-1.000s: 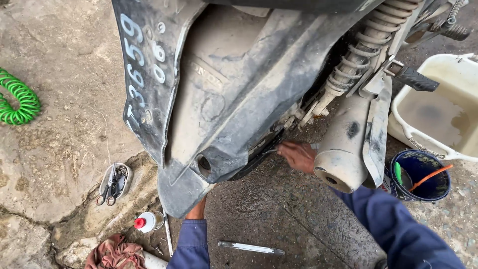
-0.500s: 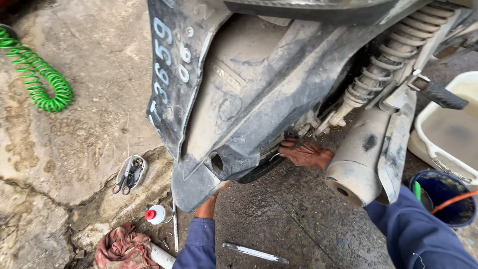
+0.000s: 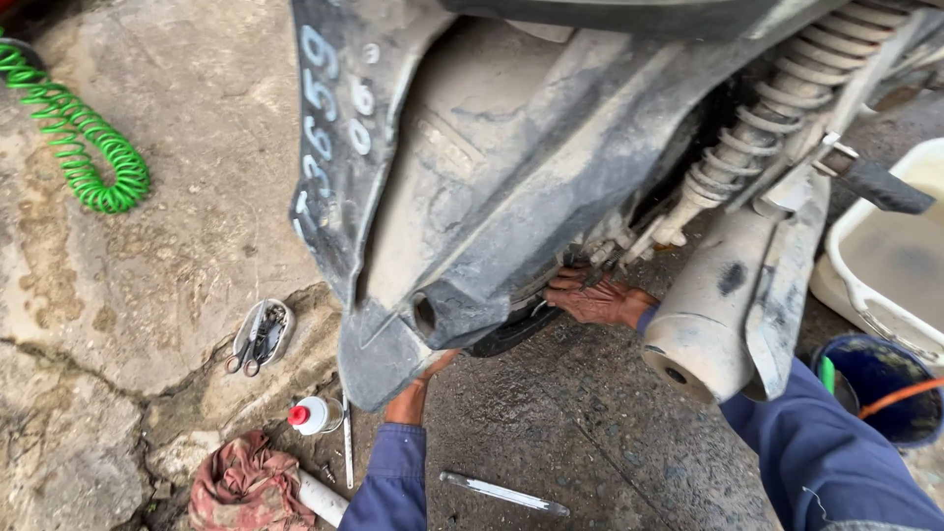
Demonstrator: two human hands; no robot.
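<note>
Right hand (image 3: pixel 598 298) just right of frame centre, reaching under the rear of a dusty scooter, palm down and fingers spread narrow, fingertips lost among the parts behind the mudguard (image 3: pixel 492 197); whether anything is gripped, impossible to tell. Left hand (image 3: pixel 418 388) lower, centre-left, mostly hidden beneath the mudguard's bottom lip, only thumb and wrist showing; grip likewise impossible to tell. Blue sleeves rising from the bottom edge toward both hands. Black tyre (image 3: pixel 506 332) peeking out between the two hands, just under the mudguard. Right of the right hand, a grey exhaust muffler (image 3: pixel 713 315) slanting down, with a coiled shock-absorber spring (image 3: pixel 762 128) above it toward the upper right. Far right edge, a white plastic tub (image 3: pixel 885 265); below it, a dark blue bucket (image 3: pixel 885 383) with an orange stick across it. On the wet concrete at lower centre, a slim metal tool (image 3: pixel 503 493). Lower left, a small white bottle with a red cap (image 3: pixel 313 415), a reddish rag (image 3: pixel 241 484), and pliers in a small tray (image 3: pixel 261 336). Upper left, a green coiled hose (image 3: pixel 84 138).
</note>
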